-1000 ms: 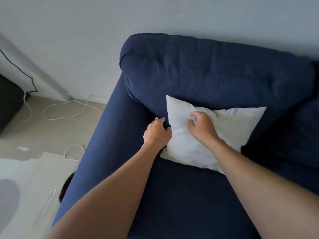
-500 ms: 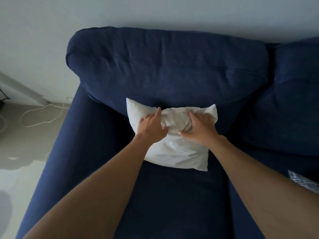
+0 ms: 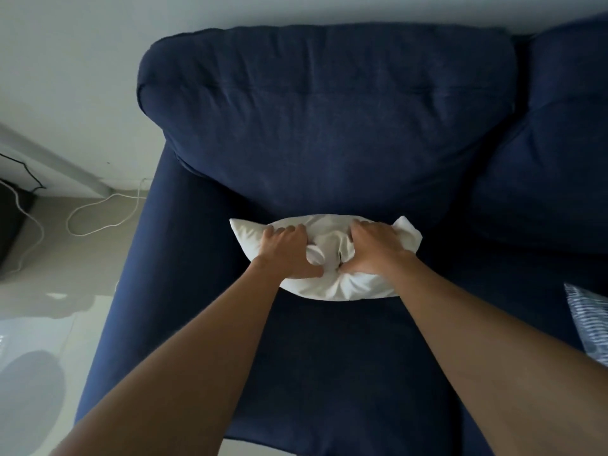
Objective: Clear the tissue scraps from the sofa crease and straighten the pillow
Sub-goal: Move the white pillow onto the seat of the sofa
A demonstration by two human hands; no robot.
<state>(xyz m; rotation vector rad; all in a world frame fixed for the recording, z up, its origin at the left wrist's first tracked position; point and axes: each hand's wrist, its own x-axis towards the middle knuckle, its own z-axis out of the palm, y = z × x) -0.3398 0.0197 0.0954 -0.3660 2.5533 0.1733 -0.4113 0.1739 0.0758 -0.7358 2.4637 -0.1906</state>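
White pillow (image 3: pixel 332 284) crumpled, bunched at centre, lying against sofa (image 3: pixel 329 133) backrest at 12 o'clock. Left hand (image 3: pixel 286 251) and right hand (image 3: pixel 375 248) each clenched on pillow fabric.

pillow (image 3: pixel 348 284) on seat (image 3: pixel 329 373), against backrest (image 3: pixel 329 126)

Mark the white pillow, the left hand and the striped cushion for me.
white pillow (image 3: pixel 348 286): head view, lower bulging edge below the hands.
left hand (image 3: pixel 285 250): head view, back of the hand.
striped cushion (image 3: pixel 589 319): head view, visible corner at the right edge.
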